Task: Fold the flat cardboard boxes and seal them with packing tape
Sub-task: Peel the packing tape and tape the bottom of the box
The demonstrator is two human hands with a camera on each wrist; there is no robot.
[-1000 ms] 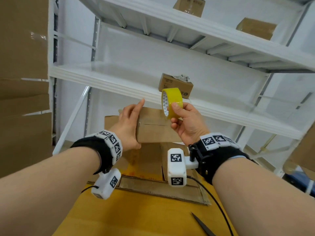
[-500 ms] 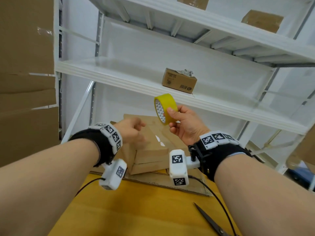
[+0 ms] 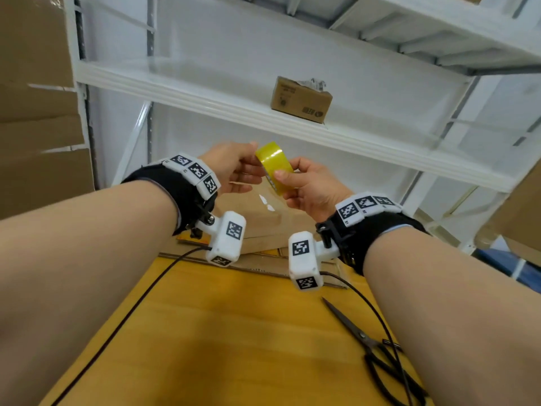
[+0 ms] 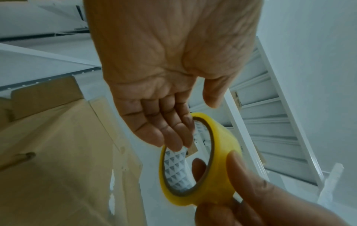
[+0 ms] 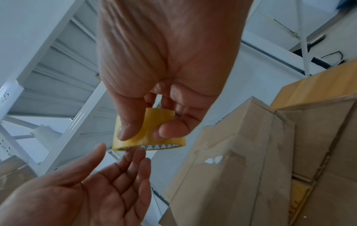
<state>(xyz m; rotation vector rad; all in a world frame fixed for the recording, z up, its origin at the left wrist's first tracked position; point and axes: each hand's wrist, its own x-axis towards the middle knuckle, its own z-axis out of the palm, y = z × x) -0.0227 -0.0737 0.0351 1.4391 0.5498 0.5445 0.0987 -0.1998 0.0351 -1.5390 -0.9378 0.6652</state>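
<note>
Yellow packing tape, a roll [image 3: 273,167] held up in the air between both hands, is now the centre of the work: a second ago the left hand [image 3: 234,168] was pressed flat against the folded cardboard box [image 3: 257,218], and it has since let go and come across to the roll. Its fingers [image 4: 173,134] are straight and relaxed, the tips touching the roll's rim and gripping nothing. The right hand [image 3: 310,186] pinches the roll between thumb and fingers, as it did before. The box lies unheld on the flat cardboard at the far edge of the wooden table [image 3: 234,332], below the hands. Probably the left fingers are feeling for the tape's loose end, so sealing has not yet begun. Scissors [image 3: 369,341] wait near the right forearm.
</note>
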